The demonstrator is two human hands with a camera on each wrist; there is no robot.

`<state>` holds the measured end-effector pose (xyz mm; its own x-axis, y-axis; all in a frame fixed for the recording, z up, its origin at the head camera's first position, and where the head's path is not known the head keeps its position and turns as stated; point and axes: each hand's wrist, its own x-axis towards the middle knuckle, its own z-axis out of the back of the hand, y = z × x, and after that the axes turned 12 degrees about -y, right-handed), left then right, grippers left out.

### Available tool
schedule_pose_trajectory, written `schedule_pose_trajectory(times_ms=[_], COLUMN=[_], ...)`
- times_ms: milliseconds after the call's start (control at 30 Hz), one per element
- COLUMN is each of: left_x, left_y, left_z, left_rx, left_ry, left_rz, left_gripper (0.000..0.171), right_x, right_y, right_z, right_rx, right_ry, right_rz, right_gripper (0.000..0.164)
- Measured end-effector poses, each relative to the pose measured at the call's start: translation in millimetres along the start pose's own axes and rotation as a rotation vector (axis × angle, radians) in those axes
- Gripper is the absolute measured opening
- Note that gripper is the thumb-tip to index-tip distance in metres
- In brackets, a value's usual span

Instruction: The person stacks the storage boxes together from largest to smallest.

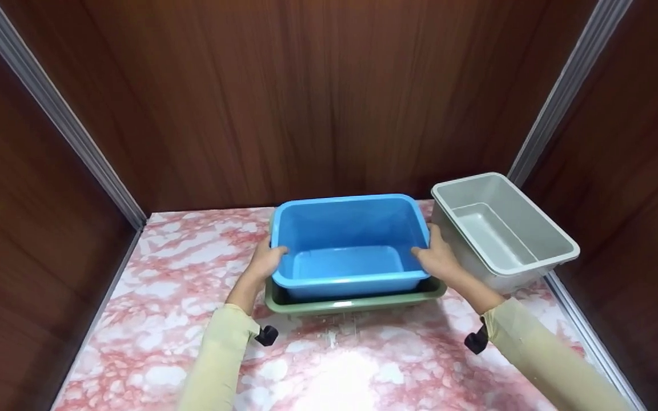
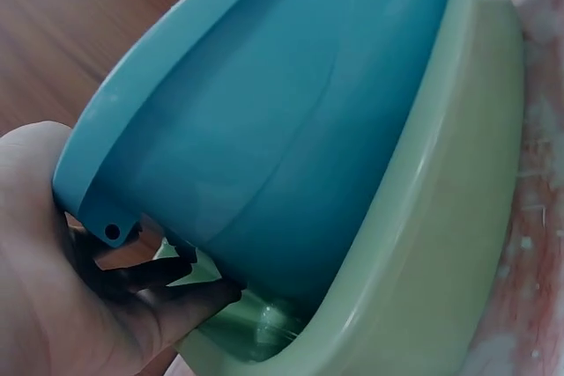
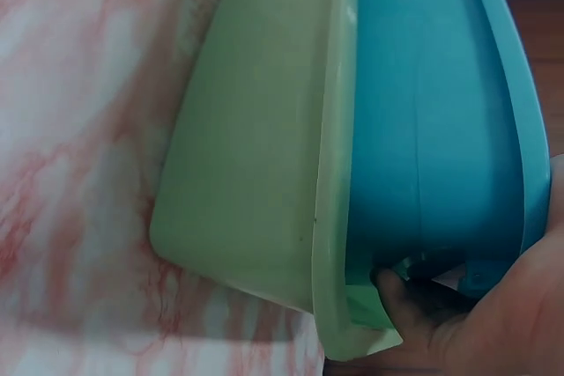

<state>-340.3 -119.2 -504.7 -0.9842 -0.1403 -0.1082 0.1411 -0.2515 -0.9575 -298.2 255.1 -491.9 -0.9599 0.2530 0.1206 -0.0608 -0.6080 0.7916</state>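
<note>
A blue rectangular plastic basin (image 1: 352, 228) sits partly inside a green basin (image 1: 357, 305), its rim standing higher than the green one. At the blue basin's left end, my left hand (image 1: 265, 260) grips the rim, thumb over the inside and fingers curled beneath. My right hand (image 1: 436, 257) grips the opposite end the same way. In the left wrist view the fingers (image 2: 189, 305) reach under the blue rim, between the two basins. The right wrist view shows fingers (image 3: 410, 310) below the blue rim, close to the green rim (image 3: 333, 217). The blue basin's underside is hidden.
To the right stands a grey rectangular basin (image 1: 500, 228), close to the right wall. The basins rest on a red-and-white marbled surface (image 1: 192, 319). Brown wood-look panels (image 1: 329, 103) rise at the back and both sides, with metal strips (image 1: 66, 114) at the corners.
</note>
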Motion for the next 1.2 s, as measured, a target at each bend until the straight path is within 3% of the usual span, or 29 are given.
schedule_pose_trajectory(times_ms=[267, 400, 500, 867, 1200], left_x=[-6.6, -6.8, -6.5, 2.0, 4.9], left_y=[9.5, 10.9, 10.2, -0.5, 0.6], left_z=[-0.3, -1.6, -2.6, -5.2, 1.3], left_rx=[-0.020, -0.063, -0.070, -0.100, -0.065], left_ry=[-0.011, -0.016, -0.010, 0.003, -0.014], left_rz=[0.037, -0.006, -0.028, -0.009, -0.004], left_gripper=[0.070, 0.076, 0.077, 0.078, 0.077], right_x=[-8.5, -10.6, -11.7, -6.0, -3.7], right_y=[-9.4, -11.7, -12.5, -7.6, -1.1], right_z=[-6.4, -6.4, -6.2, -2.5, -7.6], right_rx=[0.038, 0.060, 0.078, 0.111, 0.139], right_ry=[-0.022, -0.048, -0.066, -0.130, -0.115], right_rz=[-0.068, -0.068, -0.071, -0.084, -0.101], right_gripper=[0.064, 0.061, 0.060, 0.056, 0.057])
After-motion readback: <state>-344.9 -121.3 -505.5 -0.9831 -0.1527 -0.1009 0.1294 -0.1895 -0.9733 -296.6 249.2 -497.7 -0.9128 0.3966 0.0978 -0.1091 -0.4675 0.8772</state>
